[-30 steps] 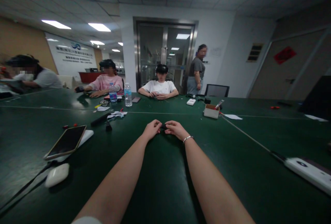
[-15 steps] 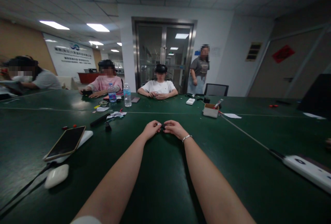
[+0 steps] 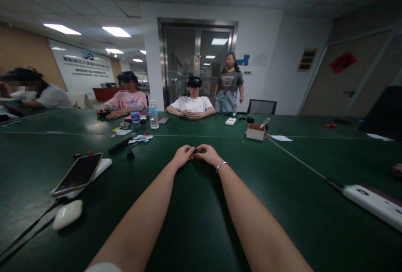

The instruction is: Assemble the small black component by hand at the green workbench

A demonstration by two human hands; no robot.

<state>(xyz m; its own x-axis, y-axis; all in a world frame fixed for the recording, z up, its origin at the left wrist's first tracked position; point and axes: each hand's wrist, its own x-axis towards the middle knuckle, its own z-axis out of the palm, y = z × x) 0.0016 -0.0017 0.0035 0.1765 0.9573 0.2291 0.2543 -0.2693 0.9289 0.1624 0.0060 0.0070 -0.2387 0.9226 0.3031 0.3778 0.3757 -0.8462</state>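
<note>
Just above the green table (image 3: 201, 217), my left hand (image 3: 183, 156) and my right hand (image 3: 207, 154) meet in the middle of the view. Between their fingertips is a small dark object (image 3: 196, 151), mostly covered by the fingers, so its kind cannot be made out. Both hands have their fingers closed on it, the left from one side and the right from the other. A silver bracelet (image 3: 221, 166) circles my right wrist.
To the left lie a phone (image 3: 78, 174) on a white item, a white rounded case (image 3: 68, 215) and paper scraps (image 3: 140, 138). Two water bottles (image 3: 153, 115) stand farther back. A small box (image 3: 255, 133) and a power strip (image 3: 373, 205) are rightward. Several people sit or stand beyond.
My right hand has come slightly closer to my left, covering more of the dark object. The standing person in the background has moved left, in front of the glass door.
</note>
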